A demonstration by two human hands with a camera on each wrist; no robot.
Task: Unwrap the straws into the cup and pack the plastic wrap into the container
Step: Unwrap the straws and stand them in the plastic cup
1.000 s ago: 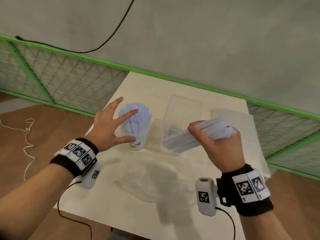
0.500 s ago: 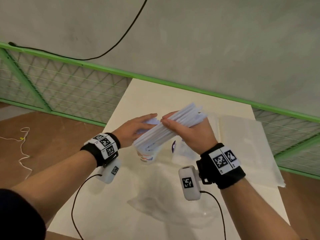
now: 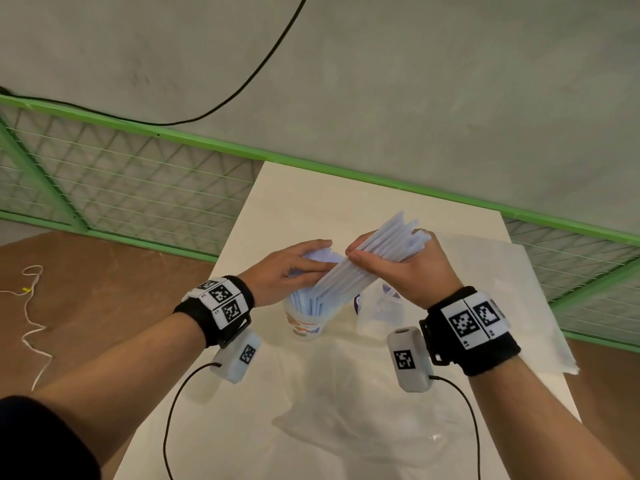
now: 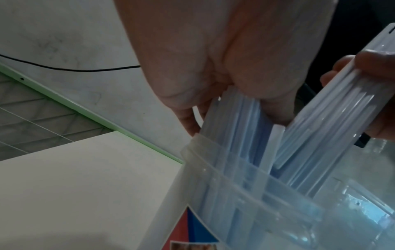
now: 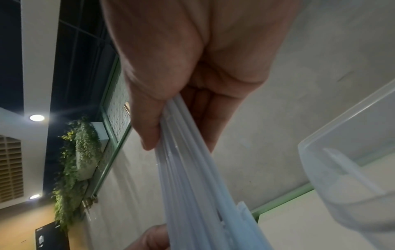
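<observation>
My right hand (image 3: 360,256) grips a bundle of white straws (image 3: 384,247), tilted, with its lower ends inside the clear printed cup (image 3: 304,323) at the table's middle. In the right wrist view the bundle (image 5: 192,186) runs down from between thumb and fingers. My left hand (image 3: 308,261) reaches over the cup and holds the tops of the straws in the cup (image 4: 241,128) between thumb and fingers, keeping them to the left. A crumpled clear plastic wrap (image 3: 363,420) lies on the table near me. The clear container (image 3: 381,303) stands just right of the cup, partly hidden by my right hand.
The white table (image 3: 311,202) stands against a grey wall with a green mesh fence (image 3: 121,188) behind and beside it. Flat clear plastic sheets (image 3: 512,289) lie on the table's right side. Wrist camera cables hang over the near edge.
My right hand has carried the bundle left from over the container and lowered its ends into the cup. My left hand has closed in over the cup's straws.
</observation>
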